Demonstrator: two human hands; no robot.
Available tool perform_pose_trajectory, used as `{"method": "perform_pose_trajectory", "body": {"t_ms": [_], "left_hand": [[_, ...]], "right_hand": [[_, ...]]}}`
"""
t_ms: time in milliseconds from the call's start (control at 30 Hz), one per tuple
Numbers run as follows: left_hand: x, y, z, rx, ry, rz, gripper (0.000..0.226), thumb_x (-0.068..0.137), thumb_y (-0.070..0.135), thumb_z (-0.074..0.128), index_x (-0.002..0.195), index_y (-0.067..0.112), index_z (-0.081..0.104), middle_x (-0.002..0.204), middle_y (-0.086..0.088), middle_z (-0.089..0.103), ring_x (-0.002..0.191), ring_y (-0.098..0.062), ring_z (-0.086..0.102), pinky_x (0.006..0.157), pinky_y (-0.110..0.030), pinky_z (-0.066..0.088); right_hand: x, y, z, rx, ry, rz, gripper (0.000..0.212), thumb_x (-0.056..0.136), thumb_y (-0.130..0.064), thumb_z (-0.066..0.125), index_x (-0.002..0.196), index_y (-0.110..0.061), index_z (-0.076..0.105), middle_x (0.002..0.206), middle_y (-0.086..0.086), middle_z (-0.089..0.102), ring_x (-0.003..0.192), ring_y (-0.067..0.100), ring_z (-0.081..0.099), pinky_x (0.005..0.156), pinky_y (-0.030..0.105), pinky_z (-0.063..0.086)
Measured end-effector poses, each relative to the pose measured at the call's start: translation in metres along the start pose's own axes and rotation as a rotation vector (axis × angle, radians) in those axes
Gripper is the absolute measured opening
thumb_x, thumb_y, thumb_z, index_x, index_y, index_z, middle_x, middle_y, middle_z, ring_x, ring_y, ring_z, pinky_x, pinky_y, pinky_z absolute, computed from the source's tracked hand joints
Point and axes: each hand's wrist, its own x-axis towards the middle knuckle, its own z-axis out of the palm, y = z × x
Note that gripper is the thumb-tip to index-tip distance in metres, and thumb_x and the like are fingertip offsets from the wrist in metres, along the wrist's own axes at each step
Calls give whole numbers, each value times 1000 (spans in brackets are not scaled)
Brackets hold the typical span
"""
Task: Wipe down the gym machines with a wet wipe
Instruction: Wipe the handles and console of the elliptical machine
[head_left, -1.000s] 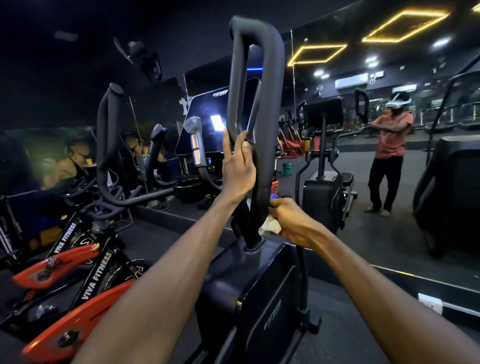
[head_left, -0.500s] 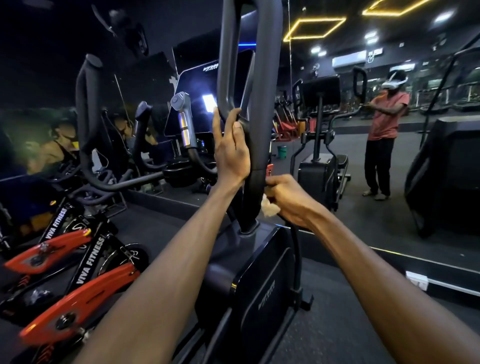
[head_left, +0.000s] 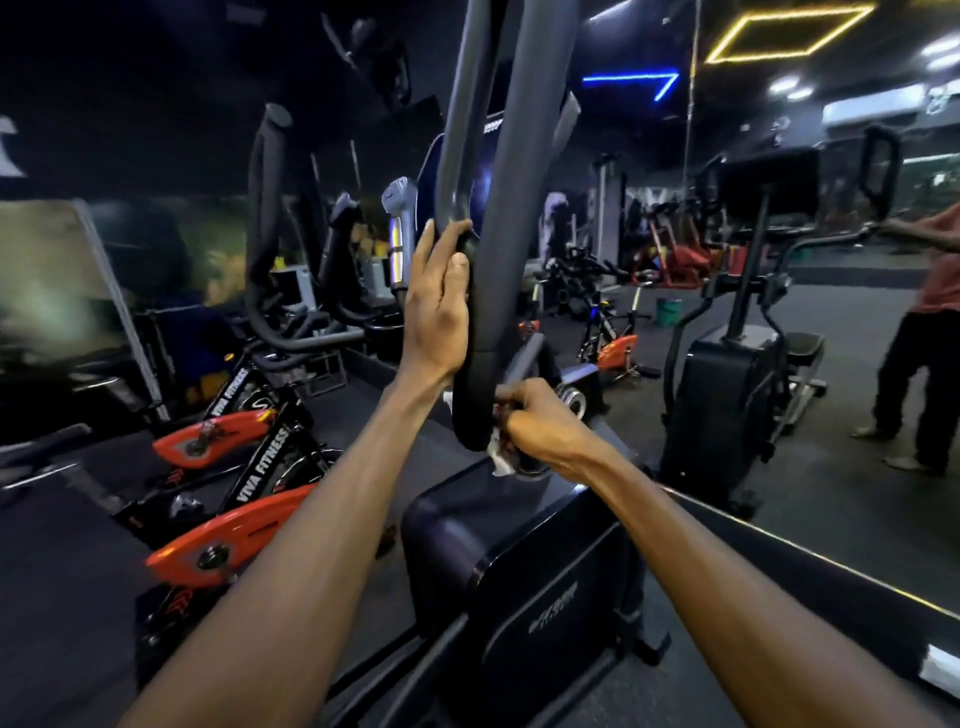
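Observation:
A dark padded loop handle (head_left: 493, 270) of an elliptical machine rises straight in front of me from its black housing (head_left: 519, 561). My left hand (head_left: 439, 304) lies against the handle's left side, fingers pointing up and the thumb on the padding. My right hand (head_left: 540, 423) grips a crumpled white wet wipe (head_left: 501, 457) and presses it against the handle's lower end, just above the housing. Most of the wipe is hidden in the fist.
Orange and black spin bikes (head_left: 228, 447) stand at my left. A wall mirror (head_left: 779, 322) on the right reflects a second elliptical and a person in a red shirt (head_left: 930, 332). More handlebars (head_left: 270, 223) rise behind the left hand.
The view has swung left and closer to the handle. My right hand with the wipe has slid down to the handle's lower end. My left hand stays on the handle's side.

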Motion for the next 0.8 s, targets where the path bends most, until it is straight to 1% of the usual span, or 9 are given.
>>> {"method": "perform_pose_trajectory", "body": {"t_ms": [67, 200, 333, 400, 467, 567, 633, 700, 800], "left_hand": [[-5, -1, 1, -31, 13, -1, 43, 99, 30, 34, 138, 24, 51, 153, -7, 39, 146, -21, 28, 120, -46, 25], [-16, 0, 4, -135, 25, -78, 45, 101, 31, 35, 143, 25, 48, 151, -1, 45, 143, -21, 36, 118, -51, 28], [-27, 4, 7, -199, 154, -226, 39, 105, 21, 36, 140, 14, 50, 125, 2, 63, 113, -10, 60, 100, -29, 48], [-32, 8, 10, -252, 284, -394, 32, 101, 25, 43, 114, 10, 67, 88, 0, 67, 79, -13, 61, 73, -28, 50], [-37, 4, 13, -281, 315, -518, 34, 95, 31, 47, 83, 13, 72, 71, -5, 65, 68, -23, 56, 63, -36, 44], [-47, -1, 13, -369, 304, -627, 39, 96, 31, 46, 90, -1, 67, 76, -19, 63, 60, -24, 53, 55, -34, 40], [-51, 1, 14, -398, 270, -672, 42, 87, 34, 49, 101, -3, 62, 85, -23, 58, 59, -24, 51, 50, -30, 39], [-53, 0, 14, -422, 231, -696, 39, 92, 30, 44, 92, -5, 63, 79, -22, 59, 53, -23, 53, 45, -27, 40], [-54, -2, 12, -398, 171, -703, 41, 99, 23, 33, 88, 2, 66, 72, -13, 66, 50, -19, 57, 44, -25, 42]], "right_hand": [[8, 9, -5, -1, -60, -41, 35, 91, 18, 37, 77, 6, 67, 53, 9, 53, 39, 7, 52, 44, 20, 42], [30, 34, -10, -114, 12, -26, 56, 85, 12, 46, 67, -33, 74, 54, -8, 64, 58, 13, 62, 65, 44, 59], [35, 27, -12, -149, -85, -78, 55, 88, 6, 50, 54, -33, 70, 53, -12, 63, 58, 12, 60, 63, 32, 51], [42, 31, -18, -181, -44, -99, 41, 88, 3, 54, 73, -29, 77, 66, -8, 68, 55, -1, 59, 61, 22, 50], [51, 38, -26, -227, 25, -109, 33, 88, 2, 55, 99, -16, 79, 74, -4, 68, 49, -11, 55, 51, 6, 41], [57, 41, -28, -300, 23, -149, 36, 87, 6, 53, 108, -10, 77, 80, -9, 66, 68, -9, 58, 55, -1, 38], [59, 42, -30, -316, -12, -176, 36, 85, 8, 56, 105, -13, 78, 77, -13, 66, 69, -8, 58, 57, 0, 39], [69, 46, -37, -295, 14, -142, 35, 85, 3, 59, 103, -20, 79, 70, -12, 68, 63, -9, 59, 60, 9, 45], [85, 53, -47, -336, 60, -93, 32, 86, -2, 61, 104, -22, 79, 89, 0, 76, 86, 8, 68, 71, 20, 51]]}}
